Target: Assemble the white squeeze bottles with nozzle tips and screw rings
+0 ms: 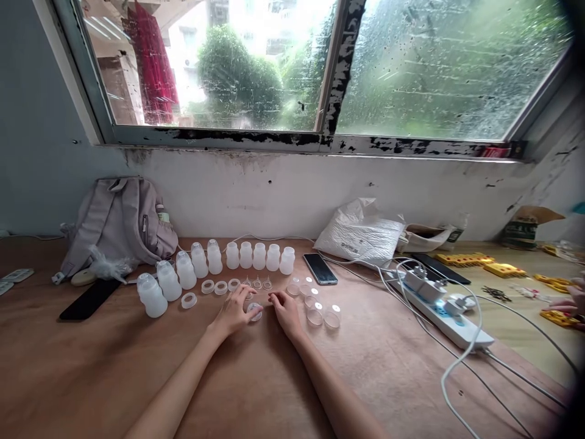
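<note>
My left hand [234, 311] is over the middle of the table, thumb and fingers closed around a small clear round cap [255, 313] close to the tabletop. Just right of it, my right hand [285, 312] rests with fingers curled; whether anything is in them is hidden. Several white ring collars [189, 300] lie to the left. Beyond the fingers sit several small clear teats [257, 284]. To the right lie several clear round caps [332, 317]. Frosted baby bottles stand in a curved row behind, some with clear tops [152, 296], others without [259, 256].
A phone [320, 269] lies behind the caps. At right are a power strip [441, 311] with loose cables, a silver mailing bag [361, 231] and yellow plastic parts [505, 269]. A backpack [121, 222] and black pouch [90, 300] are at left. Another person's hand [573, 302] shows far right.
</note>
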The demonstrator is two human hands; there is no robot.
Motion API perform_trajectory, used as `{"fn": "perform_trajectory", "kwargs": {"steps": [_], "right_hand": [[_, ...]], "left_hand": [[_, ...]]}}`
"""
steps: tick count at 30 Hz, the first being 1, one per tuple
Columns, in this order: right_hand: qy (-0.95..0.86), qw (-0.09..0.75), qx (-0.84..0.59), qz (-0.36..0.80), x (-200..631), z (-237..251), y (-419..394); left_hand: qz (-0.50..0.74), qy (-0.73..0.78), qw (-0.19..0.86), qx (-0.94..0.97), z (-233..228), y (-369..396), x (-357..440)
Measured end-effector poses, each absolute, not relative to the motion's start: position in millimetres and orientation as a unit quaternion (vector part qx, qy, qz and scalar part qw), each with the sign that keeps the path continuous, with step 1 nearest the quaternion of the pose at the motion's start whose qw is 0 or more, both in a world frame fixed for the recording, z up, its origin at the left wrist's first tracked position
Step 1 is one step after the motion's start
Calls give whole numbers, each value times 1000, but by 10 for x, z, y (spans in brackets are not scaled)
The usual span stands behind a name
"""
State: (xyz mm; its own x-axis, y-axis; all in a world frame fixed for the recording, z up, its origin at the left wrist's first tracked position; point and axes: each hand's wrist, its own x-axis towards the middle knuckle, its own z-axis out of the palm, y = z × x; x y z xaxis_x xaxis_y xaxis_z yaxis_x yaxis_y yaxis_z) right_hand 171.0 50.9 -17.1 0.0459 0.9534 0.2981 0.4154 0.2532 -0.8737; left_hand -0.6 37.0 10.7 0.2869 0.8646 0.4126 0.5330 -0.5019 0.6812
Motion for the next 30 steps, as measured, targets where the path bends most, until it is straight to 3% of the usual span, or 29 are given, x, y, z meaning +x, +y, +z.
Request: {"fn": "perform_trajectory", "kwargs": {"steps": [3, 8, 12, 18, 30], "right_hand": [[-632, 477, -543, 280, 1713, -165, 505], [-648, 494, -488, 314, 1638, -80, 390], [-662, 490, -447, 349, 1510, -13, 269], [-642, 501, -491, 309, 1484, -50, 272], [-586, 511, -509, 371, 1554, -96, 305]], "left_hand": [[450, 471, 305, 695, 81, 434, 36], [518, 495, 376, 588, -68, 447, 145], [528, 490, 436, 540, -139, 369, 208], [522, 467, 483, 526, -68, 259, 253], [456, 466, 303, 695, -45, 117, 273]]}}
